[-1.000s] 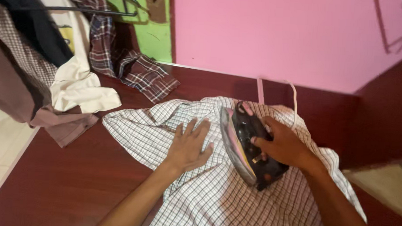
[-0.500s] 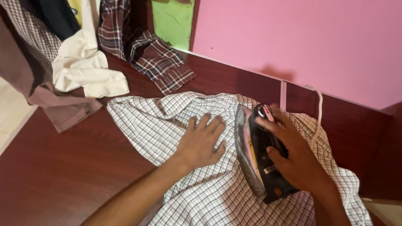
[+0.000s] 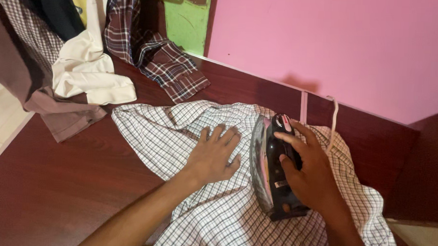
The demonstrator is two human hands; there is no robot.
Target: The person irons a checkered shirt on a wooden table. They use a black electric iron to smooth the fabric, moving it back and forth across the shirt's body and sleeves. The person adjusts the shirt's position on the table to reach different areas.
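Left hand: laid flat, palm down, fingers spread and pointed toward the far edge of the table; nothing is gripped. Wrist kept straight. Left forearm: bare, extended diagonally from the near edge of the table, entering at the lower left of the view.

Right hand: curled closed in a grasp from above, knuckles raised, index finger stretched forward, thumb tucked along the inner side. Wrist slightly bent. Right forearm: bare, entering from the near right corner, angled toward the far edge.

Both hands are held just beside each other, not touching, roughly mid-table.
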